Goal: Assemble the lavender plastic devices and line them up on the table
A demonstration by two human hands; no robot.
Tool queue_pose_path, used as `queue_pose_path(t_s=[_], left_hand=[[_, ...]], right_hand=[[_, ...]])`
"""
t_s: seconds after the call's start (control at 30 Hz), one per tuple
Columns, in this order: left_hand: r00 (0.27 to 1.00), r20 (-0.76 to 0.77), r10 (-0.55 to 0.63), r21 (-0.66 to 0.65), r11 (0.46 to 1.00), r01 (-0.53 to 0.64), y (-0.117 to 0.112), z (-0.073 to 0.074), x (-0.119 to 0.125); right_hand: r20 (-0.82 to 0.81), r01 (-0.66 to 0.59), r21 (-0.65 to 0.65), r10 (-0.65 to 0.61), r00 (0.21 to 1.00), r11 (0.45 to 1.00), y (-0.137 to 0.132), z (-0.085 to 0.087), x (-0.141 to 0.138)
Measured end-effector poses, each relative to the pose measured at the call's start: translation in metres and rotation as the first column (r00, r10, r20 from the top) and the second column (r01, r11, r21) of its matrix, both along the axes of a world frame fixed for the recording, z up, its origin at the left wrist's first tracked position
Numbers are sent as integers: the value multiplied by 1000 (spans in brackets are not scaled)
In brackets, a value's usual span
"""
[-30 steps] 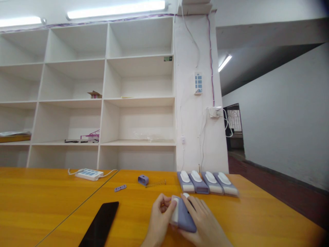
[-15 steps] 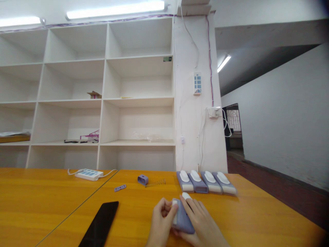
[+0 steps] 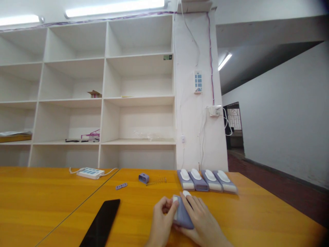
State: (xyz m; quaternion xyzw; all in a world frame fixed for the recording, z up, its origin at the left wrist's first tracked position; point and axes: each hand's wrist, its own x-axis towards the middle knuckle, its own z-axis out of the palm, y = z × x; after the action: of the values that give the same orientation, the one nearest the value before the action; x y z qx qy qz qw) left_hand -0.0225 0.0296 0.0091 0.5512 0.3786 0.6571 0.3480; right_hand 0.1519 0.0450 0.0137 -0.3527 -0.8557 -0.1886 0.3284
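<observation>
Low over the table, a purple-and-white plastic case [image 3: 183, 216] lies tilted between both my hands. My left hand [image 3: 163, 219] is closed, its thumb and bent fingers pinching the case's white edge on the left. Across the right side of the case, my right hand [image 3: 203, 216] is wrapped, fingers over the top and thumb underneath. A white oval knob [image 3: 186, 193] shows past its fingertips. Farther back stand several similar cases [image 3: 201, 185] side by side, with white oval knobs on top.
Left of the cases are a coil spring [image 3: 157, 181], a small purple hollow part [image 3: 143, 178] and a flat purple plate [image 3: 121, 186]. A black flat slab [image 3: 101, 221] lies at front left. A white power strip [image 3: 90, 173] sits by the shelves [image 3: 138, 141].
The view has shifted very slightly. Both hands keep their hold on the case, with hardly any visible movement.
</observation>
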Motion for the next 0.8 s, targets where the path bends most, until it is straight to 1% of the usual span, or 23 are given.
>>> queue_pose_path(t_s=[0.1, 0.17, 0.27, 0.3, 0.33, 0.37, 0.4, 0.43, 0.47, 0.5, 0.57, 0.63, 0.7, 0.73, 0.77, 0.8], left_hand=[[997, -69, 35, 36, 999, -33, -4, 6, 0], [993, -111, 43, 62, 997, -36, -7, 14, 1], [988, -148, 40, 65, 997, -31, -8, 30, -2], [983, -176, 60, 74, 996, -48, -6, 34, -6], [967, -232, 107, 97, 991, -87, -2, 38, -12], [927, -325, 187, 134, 980, -150, 2, 41, -20], [850, -436, 295, 191, 954, -233, 7, 42, -31], [706, -569, 422, 260, 906, -333, 12, 42, -44], [499, -697, 515, 317, 845, -431, 18, 41, -59], [418, -730, 540, 325, 813, -483, 22, 39, -74], [314, -771, 554, 318, 762, -565, 30, 32, -104], [208, -811, 546, 304, 698, -649, 34, 23, -128], [116, -844, 523, 296, 636, -713, 38, 14, -143], [76, -858, 509, 296, 609, -736, 40, 10, -147], [39, -868, 495, 299, 583, -755, 42, 6, -150], [4, -877, 481, 303, 560, -771, 45, 3, -150]], right_hand=[[-26, -10, -25, 9, 1000, 1000, -1, 2, 1], [-81, -17, -57, 12, 997, 998, -1, 5, 0], [-208, -30, -114, 6, 978, 993, -3, 12, -3], [-256, -41, -127, 7, 967, 991, -4, 15, -4], [-306, -56, -135, 12, 952, 989, -5, 18, -6], [-364, -70, -139, 15, 931, 988, -6, 21, -8], [-429, -83, -143, 13, 903, 986, -7, 24, -8], [-496, -94, -156, 4, 868, 983, -9, 28, -8], [-564, -107, -180, -13, 826, 978, -9, 32, -7], [-630, -118, -210, -42, 776, 971, -9, 35, -4], [-748, -148, -282, -120, 653, 948, -7, 41, 4], [-850, -212, -345, -209, 483, 914, -2, 44, 14], [-909, -375, -398, -304, 286, 837, 6, 42, 22], [-918, -469, -396, -346, 193, 789, 9, 40, 24], [-917, -558, -377, -384, 111, 739, 11, 37, 24], [-906, -628, -355, -419, 49, 693, 13, 35, 23]])
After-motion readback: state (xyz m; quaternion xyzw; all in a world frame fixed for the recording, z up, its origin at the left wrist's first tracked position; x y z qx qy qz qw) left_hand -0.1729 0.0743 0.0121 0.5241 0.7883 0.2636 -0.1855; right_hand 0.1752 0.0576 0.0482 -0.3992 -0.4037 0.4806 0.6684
